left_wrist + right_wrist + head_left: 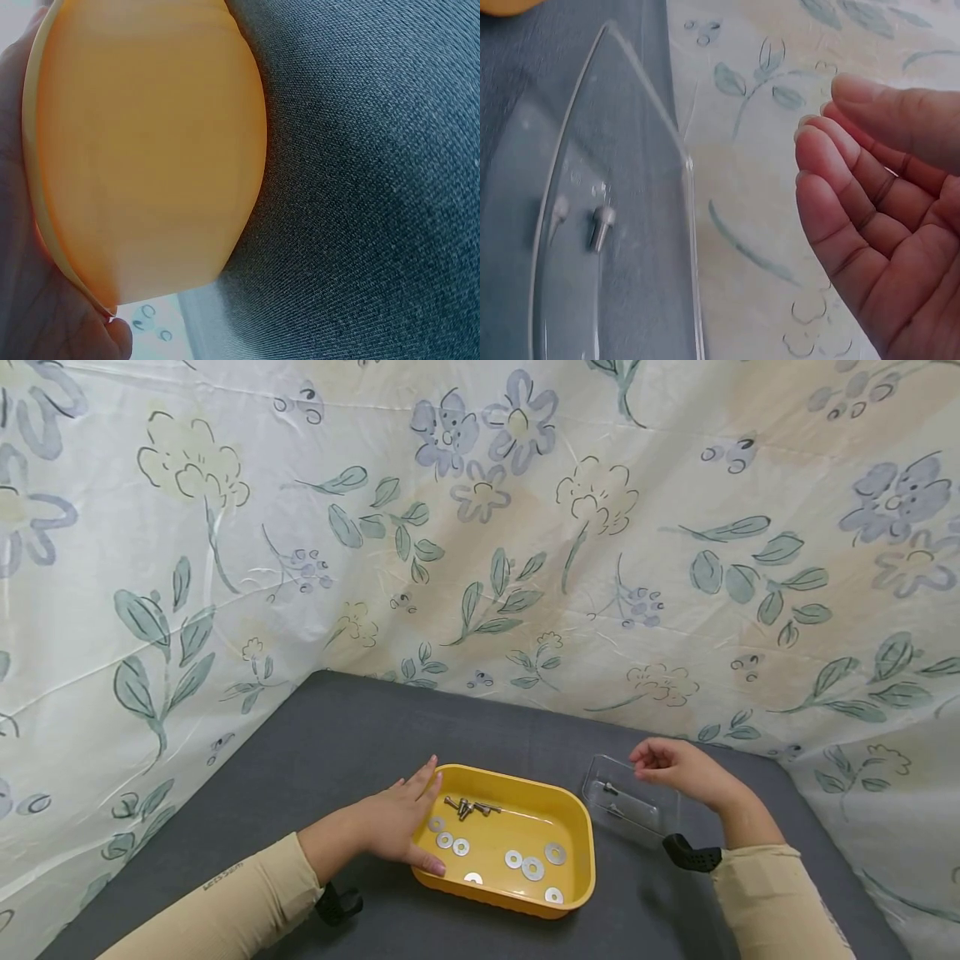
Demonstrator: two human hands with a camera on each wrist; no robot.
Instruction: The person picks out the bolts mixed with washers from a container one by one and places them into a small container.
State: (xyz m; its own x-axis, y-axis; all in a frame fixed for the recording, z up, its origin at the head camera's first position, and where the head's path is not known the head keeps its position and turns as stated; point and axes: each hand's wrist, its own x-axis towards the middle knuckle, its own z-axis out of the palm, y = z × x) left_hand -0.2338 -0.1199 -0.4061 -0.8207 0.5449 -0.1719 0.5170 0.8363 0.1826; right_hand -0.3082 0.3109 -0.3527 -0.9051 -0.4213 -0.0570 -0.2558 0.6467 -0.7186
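Yellow tray (581, 860) holds washers (533, 867); bolts (468, 808); clear tray (596, 771) beside.

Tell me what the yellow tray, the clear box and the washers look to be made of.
Yellow tray: likely plastic, opaque and glossy, with a rounded moulded rim. Clear box: likely thin rigid plastic, see-through, so the grey table shows through it. Washers: probably metal, flat silvery rings with a dull shine.
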